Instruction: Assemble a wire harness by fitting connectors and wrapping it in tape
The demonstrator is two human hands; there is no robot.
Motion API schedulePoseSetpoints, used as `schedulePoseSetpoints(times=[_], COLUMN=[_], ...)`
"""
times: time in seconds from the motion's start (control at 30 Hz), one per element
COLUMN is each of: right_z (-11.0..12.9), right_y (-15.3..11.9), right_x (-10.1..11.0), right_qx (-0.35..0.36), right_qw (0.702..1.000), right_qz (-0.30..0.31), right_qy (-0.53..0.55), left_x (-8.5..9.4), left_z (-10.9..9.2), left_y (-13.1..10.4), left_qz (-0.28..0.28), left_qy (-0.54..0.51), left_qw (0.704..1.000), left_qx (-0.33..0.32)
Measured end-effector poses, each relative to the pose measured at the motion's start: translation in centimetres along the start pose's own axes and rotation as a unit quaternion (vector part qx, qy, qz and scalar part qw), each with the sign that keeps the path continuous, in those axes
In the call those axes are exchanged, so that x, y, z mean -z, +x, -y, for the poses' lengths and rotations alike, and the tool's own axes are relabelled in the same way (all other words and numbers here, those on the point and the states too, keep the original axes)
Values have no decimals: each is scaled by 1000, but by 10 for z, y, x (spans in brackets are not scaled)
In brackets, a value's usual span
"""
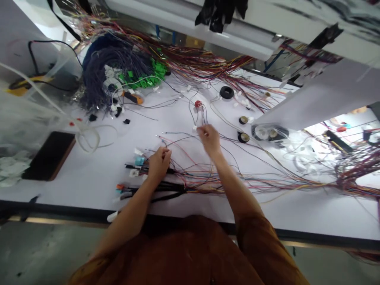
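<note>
White counter (89, 170): wire harness (179, 187) partly sleeved, many wires bare.
Nearer the person than the red connector (198, 103), left hand (159, 160) and right hand (211, 140) curl over wires; grips unclear.

No writing can be read anywhere (any markings are too blurred).

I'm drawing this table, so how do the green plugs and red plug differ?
The green plugs form a big heap; the red plug lies apart from them. The green plugs sit beside a thick purple-blue wire bundle; the red plug has a few thin wires.
</note>
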State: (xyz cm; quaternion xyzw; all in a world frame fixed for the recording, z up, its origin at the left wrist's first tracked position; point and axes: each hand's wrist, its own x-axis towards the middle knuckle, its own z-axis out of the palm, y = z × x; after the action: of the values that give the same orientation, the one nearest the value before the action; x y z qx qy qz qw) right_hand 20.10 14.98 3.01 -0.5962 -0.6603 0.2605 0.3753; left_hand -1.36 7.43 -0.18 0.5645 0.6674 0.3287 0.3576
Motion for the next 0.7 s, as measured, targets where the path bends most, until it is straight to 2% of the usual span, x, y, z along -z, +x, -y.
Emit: schedulePoseSetpoints(times=[0.03, 0.07, 0.13, 0.23, 0.27, 0.33, 0.47, 0.53, 0.6, 0.7], right_z=[-10, -20, -35, -51, -54, -61, -71, -70, -65, -49], right_y=[25, 49, 89, 128, 137, 151, 159, 150, 136, 119], right_x=[9, 17, 24, 28, 30, 38, 54, 51, 38, 16], right_qx=[-19, -48, -96, -112, -116, -145, -209, -201, -165, -117], right_qw=[998, 994, 989, 991, 992, 988, 969, 968, 976, 977], right_qz=[-61, -91, -76, -7, -6, -48, -133, -147, -116, -19], right_qy=[-19, -42, -79, -68, -50, -12, 11, -15, -78, -179], left_x=[1, 2, 2, 3, 4, 6, 9, 10, 10, 10], left_z=[0, 0, -1, -3, -4, -7, -12, -13, -12, -11], left_y=[-1, -2, -2, 0, 0, 0, 0, -1, -1, -1], left_qz=[9, 15, 22, 31, 33, 35, 38, 43, 45, 43], left_qy=[-8, -10, -4, -9, -15, -26, -31, -39, -44, -52], left_qw=[1000, 1000, 1000, 999, 999, 999, 999, 998, 998, 998], left_qx=[2, -1, -8, -5, -1, 4, 13, 17, 14, 7])
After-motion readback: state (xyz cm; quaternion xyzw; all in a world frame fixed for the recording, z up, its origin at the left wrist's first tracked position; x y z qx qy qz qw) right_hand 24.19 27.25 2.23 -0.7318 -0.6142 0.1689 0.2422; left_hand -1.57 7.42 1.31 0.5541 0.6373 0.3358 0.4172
